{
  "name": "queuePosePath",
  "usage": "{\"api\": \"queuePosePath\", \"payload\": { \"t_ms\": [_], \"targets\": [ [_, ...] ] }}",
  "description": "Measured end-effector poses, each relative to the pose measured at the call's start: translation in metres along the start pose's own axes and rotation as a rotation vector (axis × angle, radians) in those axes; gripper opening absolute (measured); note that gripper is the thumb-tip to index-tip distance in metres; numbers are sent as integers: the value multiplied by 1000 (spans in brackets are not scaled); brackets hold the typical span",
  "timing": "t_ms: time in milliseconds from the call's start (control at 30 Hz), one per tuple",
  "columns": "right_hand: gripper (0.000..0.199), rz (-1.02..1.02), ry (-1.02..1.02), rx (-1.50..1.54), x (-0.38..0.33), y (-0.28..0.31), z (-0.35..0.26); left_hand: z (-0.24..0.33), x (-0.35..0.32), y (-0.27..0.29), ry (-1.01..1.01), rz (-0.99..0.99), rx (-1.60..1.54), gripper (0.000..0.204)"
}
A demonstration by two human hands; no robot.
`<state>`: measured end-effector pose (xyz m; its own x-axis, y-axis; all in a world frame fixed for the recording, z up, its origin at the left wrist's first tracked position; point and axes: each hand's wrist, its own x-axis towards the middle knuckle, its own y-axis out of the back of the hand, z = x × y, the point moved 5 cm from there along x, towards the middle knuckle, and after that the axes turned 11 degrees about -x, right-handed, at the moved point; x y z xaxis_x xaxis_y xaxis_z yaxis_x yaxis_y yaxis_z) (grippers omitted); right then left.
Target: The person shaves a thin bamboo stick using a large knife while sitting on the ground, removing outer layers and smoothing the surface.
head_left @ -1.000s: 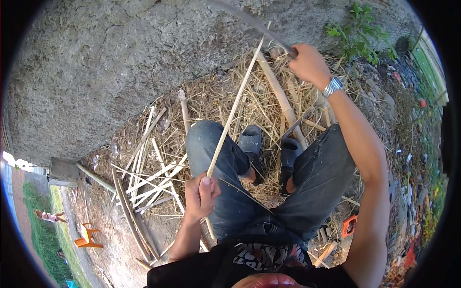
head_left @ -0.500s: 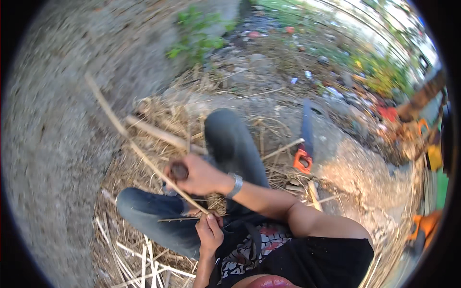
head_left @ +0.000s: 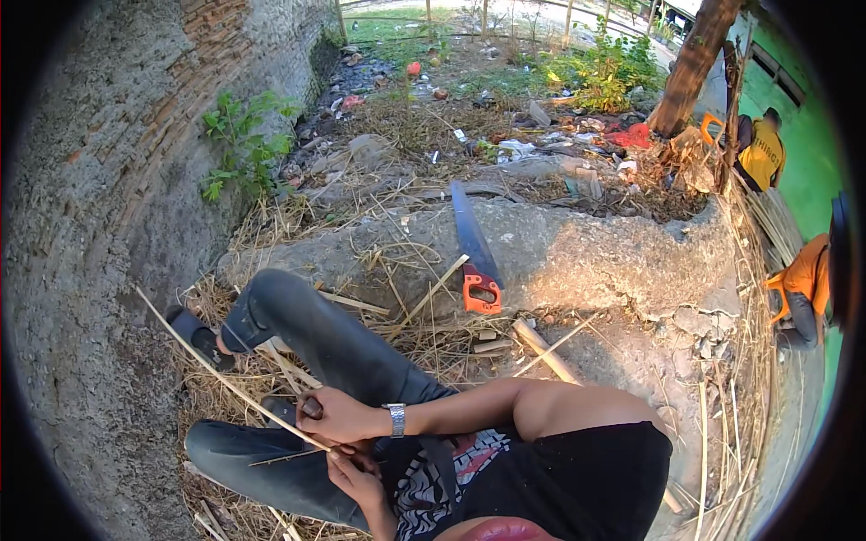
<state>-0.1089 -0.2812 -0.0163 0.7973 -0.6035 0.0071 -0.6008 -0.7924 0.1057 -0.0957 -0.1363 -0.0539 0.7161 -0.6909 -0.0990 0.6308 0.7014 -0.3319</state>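
Note:
My left hand [head_left: 359, 480] is closed, pinching the near end of a long thin bamboo strip [head_left: 209, 362] low over my lap. From there the strip slants away to the far left, past my sandalled foot. Against the strip, close to my left hand, my right hand [head_left: 341, 416] is wrapped round a brown tool handle [head_left: 312, 408] with a rounded butt. The working end of this tool is hidden by the hand. A thin, dark sliver [head_left: 287, 458] sticks out to the left from beside my left fingers, above my thigh.
A handsaw [head_left: 475, 248] with an orange handle lies on the concrete slab ahead. A bamboo piece [head_left: 546, 350] and straw-like scraps surround my legs. A rough wall [head_left: 99, 225] rises at left. Two people, in yellow [head_left: 763, 155] and orange [head_left: 806, 275], are at far right.
My view has tilted up and steadied. My right hand has come nearer to my left hand along the bamboo strip. Both hands keep their hold.

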Motion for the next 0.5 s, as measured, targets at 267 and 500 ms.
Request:
{"api": "queuePosePath", "payload": {
  "t_ms": [267,500],
  "targets": [
    [25,-100,114,37,1,6,7,-7,9,9,79,-45,117,39],
    [26,-214,-11,-76,4,37,-12,79,31,-26,-601,39,1022,52]
  ]
}}
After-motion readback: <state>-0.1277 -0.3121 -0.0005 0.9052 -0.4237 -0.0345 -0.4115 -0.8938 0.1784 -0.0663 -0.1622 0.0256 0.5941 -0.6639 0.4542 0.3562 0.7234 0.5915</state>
